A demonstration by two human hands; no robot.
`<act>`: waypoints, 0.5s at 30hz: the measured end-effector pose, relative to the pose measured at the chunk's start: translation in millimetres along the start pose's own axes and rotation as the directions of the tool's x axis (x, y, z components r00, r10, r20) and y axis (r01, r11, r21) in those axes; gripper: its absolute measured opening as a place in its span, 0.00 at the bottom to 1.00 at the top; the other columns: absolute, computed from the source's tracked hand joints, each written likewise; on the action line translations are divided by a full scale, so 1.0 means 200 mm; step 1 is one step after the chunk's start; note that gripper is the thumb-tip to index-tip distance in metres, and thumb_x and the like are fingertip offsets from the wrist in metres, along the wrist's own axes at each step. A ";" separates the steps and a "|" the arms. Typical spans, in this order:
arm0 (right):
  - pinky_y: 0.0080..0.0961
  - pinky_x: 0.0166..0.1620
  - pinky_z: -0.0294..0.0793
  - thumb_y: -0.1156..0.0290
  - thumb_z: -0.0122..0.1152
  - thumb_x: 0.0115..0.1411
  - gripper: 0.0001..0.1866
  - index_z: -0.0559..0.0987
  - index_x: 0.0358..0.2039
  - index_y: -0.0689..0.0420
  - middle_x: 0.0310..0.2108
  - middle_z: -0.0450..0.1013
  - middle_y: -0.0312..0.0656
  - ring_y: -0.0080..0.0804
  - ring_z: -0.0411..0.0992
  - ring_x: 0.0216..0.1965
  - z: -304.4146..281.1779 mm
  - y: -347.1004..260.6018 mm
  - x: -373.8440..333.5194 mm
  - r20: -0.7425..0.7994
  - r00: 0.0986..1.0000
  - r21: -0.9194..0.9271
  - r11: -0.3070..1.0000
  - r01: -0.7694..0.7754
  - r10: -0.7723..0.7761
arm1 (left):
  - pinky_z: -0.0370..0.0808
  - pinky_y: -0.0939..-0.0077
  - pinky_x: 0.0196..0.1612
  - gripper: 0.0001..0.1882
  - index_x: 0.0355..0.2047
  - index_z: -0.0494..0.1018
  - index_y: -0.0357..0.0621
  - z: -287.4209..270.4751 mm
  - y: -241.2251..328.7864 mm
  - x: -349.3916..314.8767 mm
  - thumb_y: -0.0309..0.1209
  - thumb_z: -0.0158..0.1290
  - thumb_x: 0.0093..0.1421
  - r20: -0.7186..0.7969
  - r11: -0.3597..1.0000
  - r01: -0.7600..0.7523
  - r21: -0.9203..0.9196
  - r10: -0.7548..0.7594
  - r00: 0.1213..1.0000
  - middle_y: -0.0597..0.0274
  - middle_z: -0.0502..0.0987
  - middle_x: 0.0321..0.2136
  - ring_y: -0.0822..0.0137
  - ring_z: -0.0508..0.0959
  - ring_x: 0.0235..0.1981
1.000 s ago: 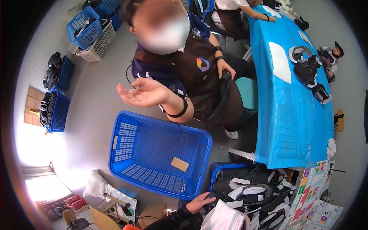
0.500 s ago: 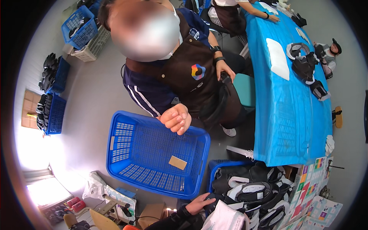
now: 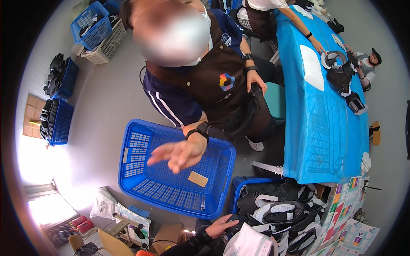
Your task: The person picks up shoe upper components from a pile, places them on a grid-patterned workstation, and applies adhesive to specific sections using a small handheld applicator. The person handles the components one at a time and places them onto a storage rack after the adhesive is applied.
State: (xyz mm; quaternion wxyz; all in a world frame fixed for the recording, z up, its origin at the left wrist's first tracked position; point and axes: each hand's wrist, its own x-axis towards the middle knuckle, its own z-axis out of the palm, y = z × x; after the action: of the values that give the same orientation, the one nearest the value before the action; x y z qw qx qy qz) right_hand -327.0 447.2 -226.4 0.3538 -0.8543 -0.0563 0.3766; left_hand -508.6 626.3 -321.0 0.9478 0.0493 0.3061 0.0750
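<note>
While a blue basket [image 3: 147, 185] stands beneath a co-worker's spread hand [image 3: 181, 152] and holds a tan card [image 3: 198, 179], our left hand [image 3: 220, 227] touches a dark item [image 3: 236, 226] beside black-and-white padded pieces [image 3: 284, 212] in another basket [image 3: 235, 193]; whether we grip it, we cannot tell. Our right hand is out of view.

- blue basket [image 3: 166, 203]: smooth moulded plastic, slightly shiny, perforated walls
- small tan piece [image 3: 198, 179]: matt, cardboard-like
- table cover [image 3: 316, 132]: glossy blue plastic sheeting, creased
- dark piled pieces [image 3: 253, 202]: matt, cloth-like, with smoother white parts
- brown apron [image 3: 205, 81]: matt cloth
- teal stool [image 3: 276, 102]: smooth plastic-looking
- floor [image 3: 102, 106]: smooth, grey, low sheen
- box [image 3: 168, 237]: matt brown cardboard
</note>
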 end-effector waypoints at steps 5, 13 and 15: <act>0.25 0.35 0.71 0.71 0.70 0.62 0.13 0.82 0.43 0.67 0.31 0.80 0.36 0.23 0.70 0.29 -0.02 0.04 0.00 0.001 1.000 -0.057 0.998 0.031 -0.031 | 0.74 0.75 0.53 0.19 0.56 0.70 0.37 -0.06 -0.05 0.01 0.35 0.55 0.71 0.028 1.000 0.008 0.002 -0.008 1.000 0.61 0.79 0.48 0.71 0.78 0.48; 0.25 0.33 0.69 0.70 0.70 0.62 0.13 0.82 0.42 0.67 0.30 0.78 0.35 0.23 0.69 0.30 -0.02 0.24 0.03 -0.012 0.998 -0.185 0.981 0.055 -0.059 | 0.73 0.80 0.52 0.17 0.54 0.72 0.38 -0.05 -0.04 -0.02 0.35 0.56 0.70 -0.037 0.999 0.023 -0.035 -0.025 0.999 0.67 0.79 0.46 0.77 0.76 0.46; 0.25 0.33 0.69 0.70 0.70 0.62 0.13 0.81 0.42 0.67 0.30 0.77 0.34 0.22 0.69 0.30 0.00 0.17 -0.01 0.010 1.000 -0.077 0.997 0.025 -0.025 | 0.73 0.80 0.52 0.17 0.54 0.72 0.38 -0.08 -0.06 -0.04 0.35 0.56 0.70 -0.015 0.998 0.005 -0.064 -0.006 1.000 0.66 0.79 0.46 0.76 0.77 0.46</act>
State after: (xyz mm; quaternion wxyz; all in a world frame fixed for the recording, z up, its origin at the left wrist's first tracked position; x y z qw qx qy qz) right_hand -333.9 421.1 -248.2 0.3250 -0.8647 -0.0830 0.3737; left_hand -523.1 613.0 -330.1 0.9467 0.0177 0.3110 0.0825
